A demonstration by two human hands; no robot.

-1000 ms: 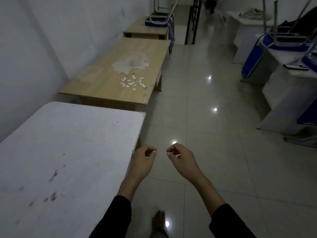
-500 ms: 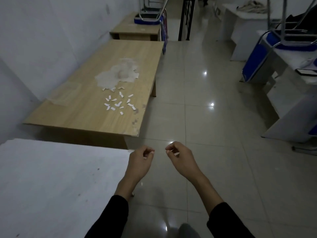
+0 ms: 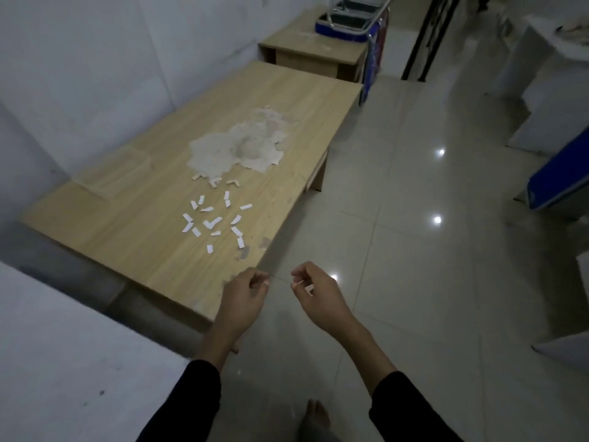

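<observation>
My left hand [image 3: 243, 299] and my right hand [image 3: 318, 295] are held out side by side over the floor, just off the near corner of a wooden table [image 3: 134, 224]. Both have curled fingers, and each pinches one end of a thin thread [image 3: 280, 279] stretched between them. Several small white paper slips [image 3: 216, 221] lie scattered on the tabletop ahead of my left hand. Beyond the slips is a pale patch [image 3: 242, 145] where the surface has peeled.
A white table [image 3: 63, 362] fills the lower left, and the wall runs along the left side. A second wooden desk [image 3: 315, 49] carries an upturned blue chair [image 3: 350, 20] at the back. White desks [image 3: 554, 100] and a blue chair [image 3: 561, 183] line the right. My bare foot [image 3: 314, 413] stands on glossy tiles.
I have walked forward: the white table has slid down and left, and the wooden table with the slips is now close. My hands keep the same pose, slightly farther apart.
</observation>
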